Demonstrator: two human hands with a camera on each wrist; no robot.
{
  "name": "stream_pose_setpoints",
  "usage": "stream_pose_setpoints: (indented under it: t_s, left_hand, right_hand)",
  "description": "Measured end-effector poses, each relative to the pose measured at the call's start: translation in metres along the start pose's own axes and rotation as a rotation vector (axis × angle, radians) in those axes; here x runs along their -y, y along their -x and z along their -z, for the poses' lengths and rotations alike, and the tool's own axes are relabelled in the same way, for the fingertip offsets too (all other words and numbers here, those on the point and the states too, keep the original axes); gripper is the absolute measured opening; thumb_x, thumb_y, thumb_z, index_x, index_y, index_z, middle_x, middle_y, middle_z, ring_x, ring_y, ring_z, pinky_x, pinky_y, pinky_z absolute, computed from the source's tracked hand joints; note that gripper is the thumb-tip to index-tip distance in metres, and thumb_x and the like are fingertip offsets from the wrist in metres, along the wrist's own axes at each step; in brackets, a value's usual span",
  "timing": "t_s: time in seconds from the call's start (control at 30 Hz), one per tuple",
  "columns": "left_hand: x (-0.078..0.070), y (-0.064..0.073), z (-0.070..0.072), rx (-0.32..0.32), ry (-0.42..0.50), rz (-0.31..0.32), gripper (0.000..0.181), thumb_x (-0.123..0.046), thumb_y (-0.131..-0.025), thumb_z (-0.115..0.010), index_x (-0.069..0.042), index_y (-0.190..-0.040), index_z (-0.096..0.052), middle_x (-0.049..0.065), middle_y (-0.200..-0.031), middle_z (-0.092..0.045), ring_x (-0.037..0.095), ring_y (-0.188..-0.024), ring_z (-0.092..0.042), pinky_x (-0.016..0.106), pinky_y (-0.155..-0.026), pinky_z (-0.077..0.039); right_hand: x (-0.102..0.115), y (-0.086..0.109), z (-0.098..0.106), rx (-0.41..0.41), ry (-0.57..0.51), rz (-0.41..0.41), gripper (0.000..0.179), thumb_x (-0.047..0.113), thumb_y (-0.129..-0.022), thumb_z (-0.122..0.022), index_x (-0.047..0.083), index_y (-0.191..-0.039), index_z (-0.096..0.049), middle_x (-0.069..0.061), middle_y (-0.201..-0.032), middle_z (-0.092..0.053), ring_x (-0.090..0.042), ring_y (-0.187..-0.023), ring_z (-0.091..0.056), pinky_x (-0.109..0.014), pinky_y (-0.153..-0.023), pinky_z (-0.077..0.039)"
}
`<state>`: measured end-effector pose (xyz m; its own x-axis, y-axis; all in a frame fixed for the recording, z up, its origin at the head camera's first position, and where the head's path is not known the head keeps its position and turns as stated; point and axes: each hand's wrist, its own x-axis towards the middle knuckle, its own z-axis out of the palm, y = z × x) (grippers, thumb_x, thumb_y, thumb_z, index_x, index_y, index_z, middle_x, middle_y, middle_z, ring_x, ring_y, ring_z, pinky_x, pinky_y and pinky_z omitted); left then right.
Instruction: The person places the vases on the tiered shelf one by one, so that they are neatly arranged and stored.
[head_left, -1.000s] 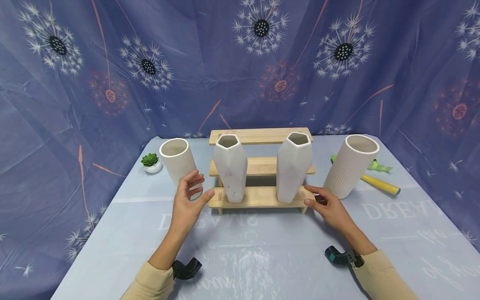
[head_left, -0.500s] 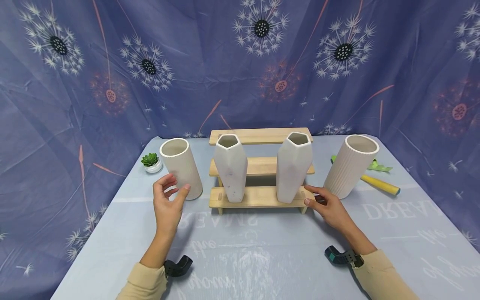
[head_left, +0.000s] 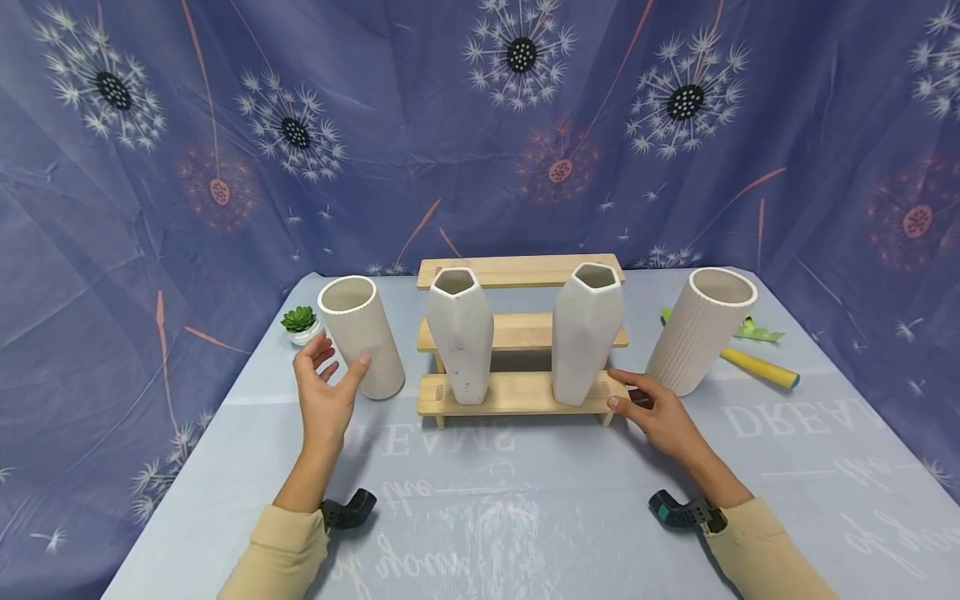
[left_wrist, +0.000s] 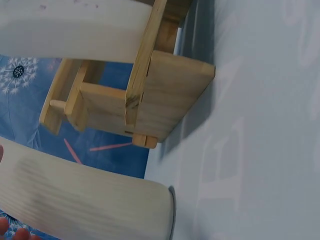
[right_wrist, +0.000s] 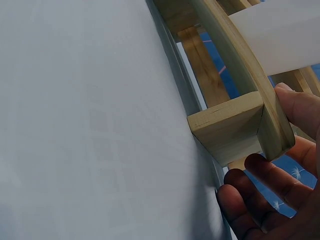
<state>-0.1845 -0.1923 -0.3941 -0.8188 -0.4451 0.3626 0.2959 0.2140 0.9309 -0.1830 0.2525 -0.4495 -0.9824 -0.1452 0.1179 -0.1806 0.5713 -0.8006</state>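
Observation:
A three-tier wooden display stand (head_left: 525, 392) is at the middle of the table. Two white faceted vases (head_left: 461, 337) stand on its lowest step. My right hand (head_left: 660, 421) grips the right end of that step, thumb on its upper face and fingers curled at its end, as the right wrist view shows. On the left is a white ribbed cylindrical vase (head_left: 378, 346). My left hand (head_left: 325, 408) is around its near left side, fingers loosely bent to the left and thumb overlapping its front. Fingertips (left_wrist: 21, 234) show at the lower left of the left wrist view.
Another ribbed vase (head_left: 697, 333) stands right of the stand, close behind my right hand. Beyond it lie a yellow rod (head_left: 761, 369) and a green leafy piece (head_left: 759, 333). A small potted succulent (head_left: 300, 321) sits at the far left. A blue dandelion-print curtain (head_left: 480, 150) hangs behind.
My left hand has moved left from the stand's left end, across the front of the left ribbed vase to its left side. The right hand keeps its grip on the stand.

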Motion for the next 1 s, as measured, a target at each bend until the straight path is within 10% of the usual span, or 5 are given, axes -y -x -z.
stream_pose_setpoints:
  t_s: [1.0]
  left_hand:
    - [0.012, -0.023, -0.004, 0.226, -0.152, 0.133, 0.084, -0.023, -0.080, -0.076, -0.007, -0.145, -0.026, 0.017, -0.142, -0.039, 0.031, -0.133, -0.037, 0.047, -0.111, -0.030]
  right_hand:
    - [0.005, 0.002, 0.001, -0.003, -0.014, 0.003, 0.053, 0.027, -0.089, -0.065, 0.012, -0.137, -0.050, -0.019, -0.132, -0.053, -0.030, -0.106, -0.056, -0.023, -0.073, -0.048]
